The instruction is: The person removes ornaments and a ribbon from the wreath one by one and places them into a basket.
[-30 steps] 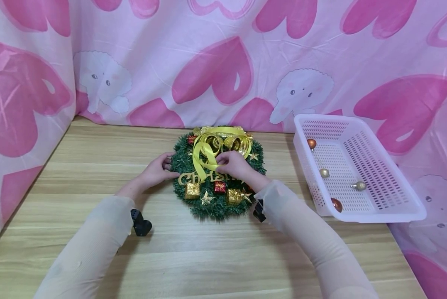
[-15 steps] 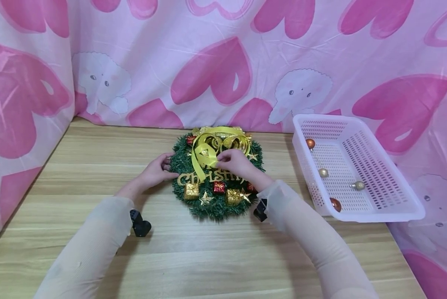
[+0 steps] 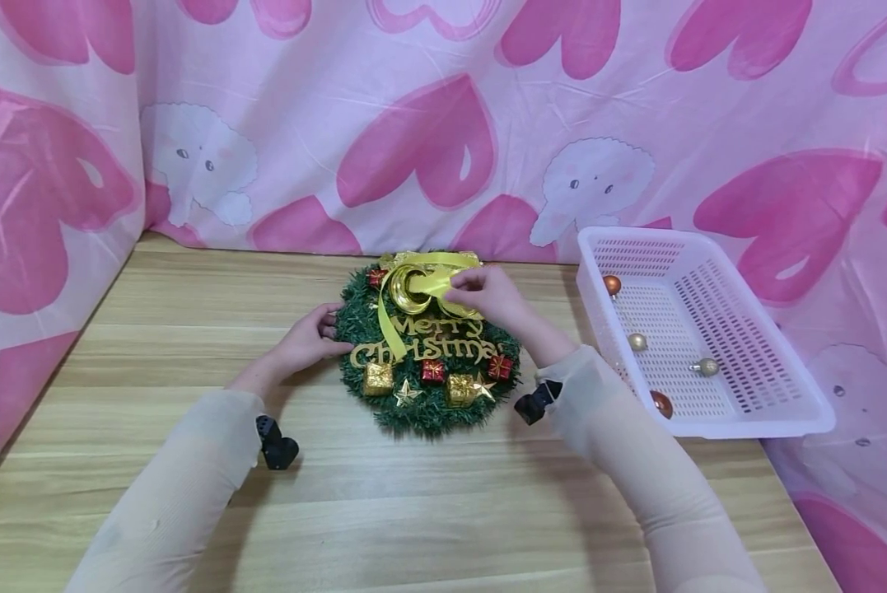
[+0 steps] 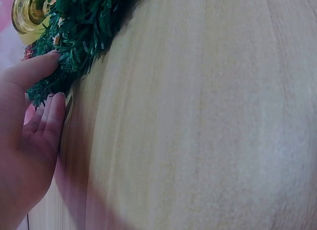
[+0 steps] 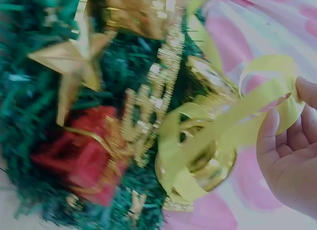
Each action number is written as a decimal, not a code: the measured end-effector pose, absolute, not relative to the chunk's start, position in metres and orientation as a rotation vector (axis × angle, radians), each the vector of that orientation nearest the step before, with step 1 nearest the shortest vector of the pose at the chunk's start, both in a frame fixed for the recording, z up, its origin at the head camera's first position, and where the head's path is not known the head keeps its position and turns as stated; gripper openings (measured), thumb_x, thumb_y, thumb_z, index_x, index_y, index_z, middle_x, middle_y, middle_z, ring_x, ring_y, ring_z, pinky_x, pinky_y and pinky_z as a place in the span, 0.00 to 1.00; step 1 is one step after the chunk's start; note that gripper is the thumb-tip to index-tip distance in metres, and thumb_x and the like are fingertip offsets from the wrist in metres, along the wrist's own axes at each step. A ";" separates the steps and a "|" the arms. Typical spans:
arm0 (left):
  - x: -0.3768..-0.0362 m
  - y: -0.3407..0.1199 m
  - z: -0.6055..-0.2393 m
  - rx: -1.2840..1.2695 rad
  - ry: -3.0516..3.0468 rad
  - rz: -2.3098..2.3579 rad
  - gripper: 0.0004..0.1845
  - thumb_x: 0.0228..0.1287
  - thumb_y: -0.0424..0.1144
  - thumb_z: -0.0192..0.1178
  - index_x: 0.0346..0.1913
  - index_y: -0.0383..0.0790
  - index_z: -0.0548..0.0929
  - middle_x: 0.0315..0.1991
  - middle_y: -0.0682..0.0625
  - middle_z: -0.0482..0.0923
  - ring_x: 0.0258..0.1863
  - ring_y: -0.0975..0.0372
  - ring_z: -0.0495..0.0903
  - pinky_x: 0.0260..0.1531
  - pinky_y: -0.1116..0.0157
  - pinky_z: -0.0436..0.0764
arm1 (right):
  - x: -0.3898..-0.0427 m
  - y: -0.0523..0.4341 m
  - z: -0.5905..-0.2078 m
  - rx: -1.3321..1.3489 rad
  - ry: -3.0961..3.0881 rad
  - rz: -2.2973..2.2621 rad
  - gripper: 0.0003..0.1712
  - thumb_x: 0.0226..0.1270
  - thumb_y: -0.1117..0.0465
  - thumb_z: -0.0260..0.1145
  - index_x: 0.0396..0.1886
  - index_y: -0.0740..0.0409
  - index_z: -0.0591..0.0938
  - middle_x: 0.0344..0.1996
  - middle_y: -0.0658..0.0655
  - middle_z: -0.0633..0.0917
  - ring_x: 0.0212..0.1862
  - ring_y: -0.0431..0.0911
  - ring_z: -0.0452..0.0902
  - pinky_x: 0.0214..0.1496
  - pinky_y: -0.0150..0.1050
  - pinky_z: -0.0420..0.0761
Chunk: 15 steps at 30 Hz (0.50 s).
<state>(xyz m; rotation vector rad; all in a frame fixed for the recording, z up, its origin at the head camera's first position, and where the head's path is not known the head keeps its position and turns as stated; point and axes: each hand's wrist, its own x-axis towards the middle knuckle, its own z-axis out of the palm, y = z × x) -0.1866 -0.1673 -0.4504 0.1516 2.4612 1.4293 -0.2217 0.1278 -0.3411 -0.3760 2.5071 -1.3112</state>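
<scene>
A green Christmas wreath (image 3: 428,416) lies on the table, with gold "Merry Christmas" lettering (image 3: 436,350) across its middle. At its left edge rests my left hand (image 3: 305,338); in the left wrist view the thumb (image 4: 42,66) touches the greenery and the other fingers lie fairly straight beside it. My right hand (image 3: 495,301) pinches a yellow ribbon (image 3: 436,284) between thumb and fingers above the wreath's upper part. Looped loosely, the ribbon crosses two gold bells (image 5: 225,163) in the right wrist view. One bell is mostly covered by ribbon and hand in the head view.
A white perforated basket (image 3: 754,424) stands at the right, holding a few orange and gold bauble ornaments (image 3: 706,367). Small gift boxes (image 3: 378,379) and stars (image 3: 407,393) decorate the wreath. A pink heart-patterned cloth (image 3: 302,123) hangs behind the table.
My right hand has moved up and to the right, drawing the ribbon with it off the lettering, which shows more fully now. My left hand has stayed at the wreath's edge.
</scene>
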 end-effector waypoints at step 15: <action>-0.186 -0.167 -0.450 0.158 2.462 1.433 0.45 0.54 0.35 0.65 0.72 0.36 0.52 0.58 0.34 0.64 0.53 0.48 0.67 0.53 0.55 0.73 | -0.226 0.141 -0.307 -0.226 2.535 -1.385 0.17 0.62 0.59 0.64 0.47 0.64 0.81 0.31 0.47 0.79 0.31 0.39 0.73 0.34 0.28 0.75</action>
